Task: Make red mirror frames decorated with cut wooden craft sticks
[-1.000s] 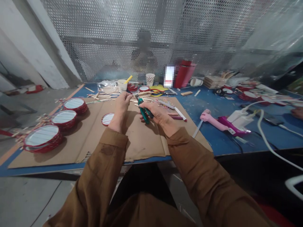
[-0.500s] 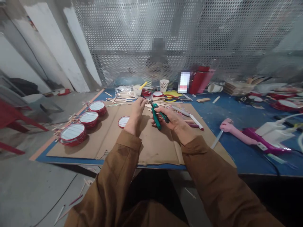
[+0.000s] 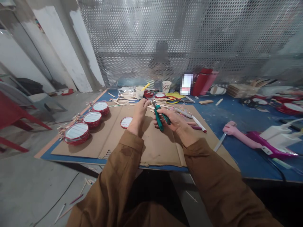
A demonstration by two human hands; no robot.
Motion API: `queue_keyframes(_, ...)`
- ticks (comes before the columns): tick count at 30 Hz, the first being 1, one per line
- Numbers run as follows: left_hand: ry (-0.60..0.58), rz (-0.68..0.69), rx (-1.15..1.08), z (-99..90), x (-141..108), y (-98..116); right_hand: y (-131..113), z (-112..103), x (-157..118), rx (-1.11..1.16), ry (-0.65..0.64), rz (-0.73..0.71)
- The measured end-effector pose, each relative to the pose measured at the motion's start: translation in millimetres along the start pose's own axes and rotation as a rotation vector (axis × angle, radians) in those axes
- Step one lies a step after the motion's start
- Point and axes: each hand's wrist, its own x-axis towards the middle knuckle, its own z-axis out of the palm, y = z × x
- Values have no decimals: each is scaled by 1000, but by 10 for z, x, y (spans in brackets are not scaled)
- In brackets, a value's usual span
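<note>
My right hand (image 3: 174,120) is wrapped round a pair of green-handled pliers (image 3: 159,118), their handles spread and their jaws pointing away from me. Close to the jaws, my left hand (image 3: 141,109) has its fingers pinched together; whatever they hold is too small and hidden to name. Both hands are above a flat sheet of cardboard (image 3: 156,148). Beside my left forearm lies a small red-rimmed disc with a white striped face (image 3: 126,122). Loose wooden sticks (image 3: 129,97) lie beyond my hands.
Several red-rimmed round pieces (image 3: 77,131) stand along the cardboard's left side. Paper cups (image 3: 167,85), a phone (image 3: 187,83) and a red bottle (image 3: 202,82) are at the back. On the right are a pink glue gun (image 3: 241,136) and white plugs (image 3: 274,130). Markers (image 3: 199,123) lie near my right hand.
The whole view has shifted slightly, so things appear a little farther right. My hands and the pliers keep nearly the same pose.
</note>
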Motion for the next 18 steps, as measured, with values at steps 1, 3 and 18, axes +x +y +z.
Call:
queue_keyframes(1,-3,-8,3,-1,-2,8,4,-2,3,-5,2,3)
queue_keyframes(3,-9,-14,9,-6,-9,25,12,-8,8,-20,10,8)
queue_keyframes(18,-22,-13,-70,10,-39,29,32,24,11,-90,94,-51)
